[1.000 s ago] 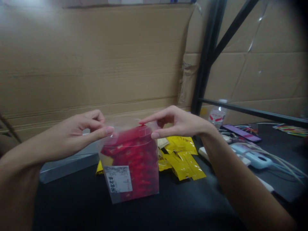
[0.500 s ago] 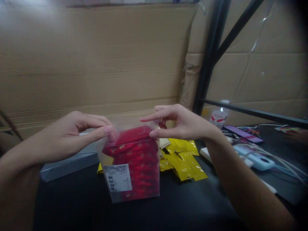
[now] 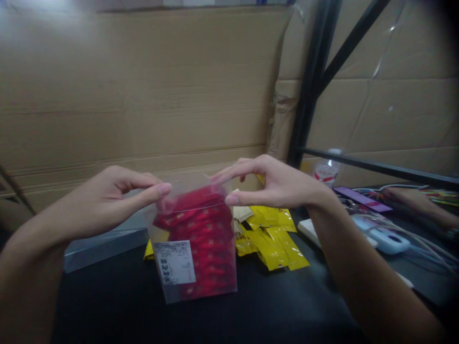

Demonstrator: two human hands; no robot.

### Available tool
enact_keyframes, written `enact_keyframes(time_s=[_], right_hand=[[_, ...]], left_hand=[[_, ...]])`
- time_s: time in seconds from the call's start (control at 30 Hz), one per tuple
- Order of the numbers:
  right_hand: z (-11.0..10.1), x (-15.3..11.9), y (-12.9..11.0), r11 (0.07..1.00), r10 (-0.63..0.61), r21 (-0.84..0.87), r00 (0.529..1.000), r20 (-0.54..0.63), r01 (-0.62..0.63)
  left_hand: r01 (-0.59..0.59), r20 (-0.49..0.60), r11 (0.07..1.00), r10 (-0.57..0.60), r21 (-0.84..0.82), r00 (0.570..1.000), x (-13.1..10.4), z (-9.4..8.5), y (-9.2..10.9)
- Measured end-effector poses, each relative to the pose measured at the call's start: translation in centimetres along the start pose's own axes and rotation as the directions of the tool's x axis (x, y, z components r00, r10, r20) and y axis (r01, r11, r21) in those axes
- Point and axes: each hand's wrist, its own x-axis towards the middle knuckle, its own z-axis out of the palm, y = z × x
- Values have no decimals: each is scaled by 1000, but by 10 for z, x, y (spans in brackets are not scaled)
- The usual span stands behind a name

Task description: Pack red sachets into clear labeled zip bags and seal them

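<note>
A clear plastic box (image 3: 159, 282) stands upright on the black table, filled with a stack of red packets (image 3: 206, 248). A white printed label (image 3: 175, 263) is on its front. My left hand (image 3: 122, 198) pinches the box's upper left edge between thumb and fingers, some fingertips seen through the plastic. At the upper right edge is my right hand (image 3: 265, 184), its thumb against the rim and its fingers stretched apart over the top. Yellow packets (image 3: 274, 241) lie on the table just right of the box.
Another clear plastic box (image 3: 107, 248) lies behind my left wrist. At the right are a bottle (image 3: 327, 171), a phone (image 3: 362, 198), a light blue device (image 3: 385, 239) and cables. Another person's hand (image 3: 412, 200) reaches in there. A black metal frame (image 3: 308, 105) stands behind.
The clear flap at the box's top shows more plainly between my hands, which have shifted only slightly. The other person's hand has come further in from the right.
</note>
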Motion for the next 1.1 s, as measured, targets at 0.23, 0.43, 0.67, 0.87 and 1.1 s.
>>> enact_keyframes(time_s=[0.23,0.43,0.67,0.87,1.1], right_hand=[[2,2,-3,998,18,59,1000,-2,-18],[2,3,5,982,79,171,997,13,-80],[-4,3,17,892,70,423,973,220,-160],[-7,2,26,946,32,312,982,185,-90],[3,7,34,948,0,318,1000,15,-5]], left_hand=[[-40,42,999,38,26,998,-2,-4,1],[-74,88,997,75,-12,993,-4,-7,6],[-45,90,999,46,-5,995,-4,-8,4],[-32,90,999,31,8,995,-6,-10,-1],[-26,83,1000,25,10,996,-6,-11,0]])
